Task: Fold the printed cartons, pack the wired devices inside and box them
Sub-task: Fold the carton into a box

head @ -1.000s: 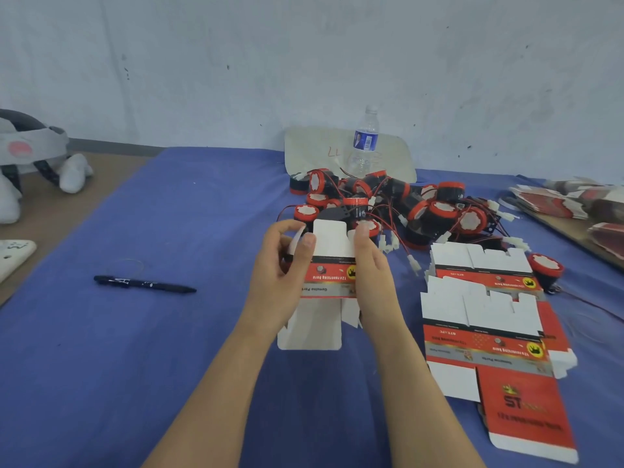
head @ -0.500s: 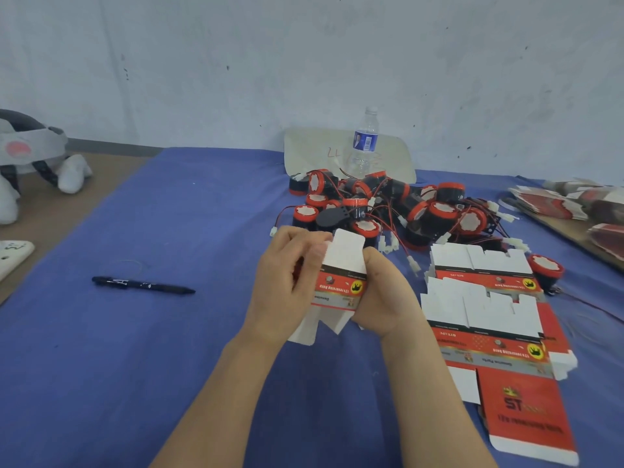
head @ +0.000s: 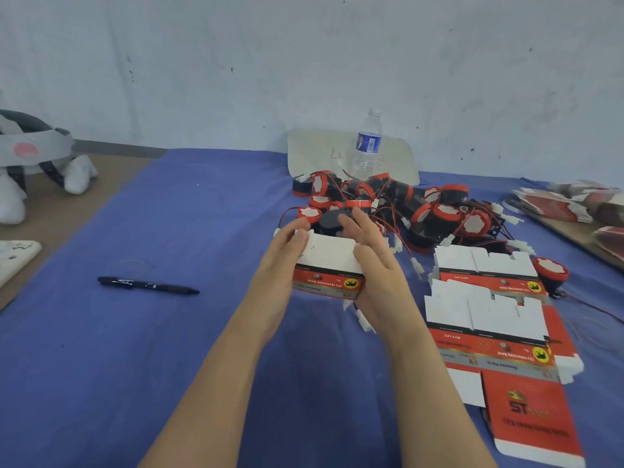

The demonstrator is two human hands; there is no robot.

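A half-folded red, black and white printed carton (head: pixel 329 270) is held above the blue cloth between my hands. My left hand (head: pixel 282 268) grips its left end, fingers curled over the top white flap. Against its right end my right hand (head: pixel 373 265) presses with straight fingers that point at the pile. A white wire connector (head: pixel 364 322) shows just below the carton. Behind lies a tangled pile of black-and-red wired devices (head: pixel 435 214). Two flat cartons (head: pixel 486 273) (head: pixel 489 336) lie to the right, with one device (head: pixel 552 273) beside them.
A black pen (head: pixel 148 285) lies on the blue cloth (head: pixel 169 366) at left. A water bottle (head: pixel 368 143) stands before a pale sheet (head: pixel 317 153) at the wall. More flat cartons (head: pixel 567 204) are stacked far right; a grey-and-white headset (head: pixel 33 153) sits far left.
The carton has gone from a flat open blank to a squared box shape, turned level. My right hand has opened from a curled grip to straight fingers against its side.
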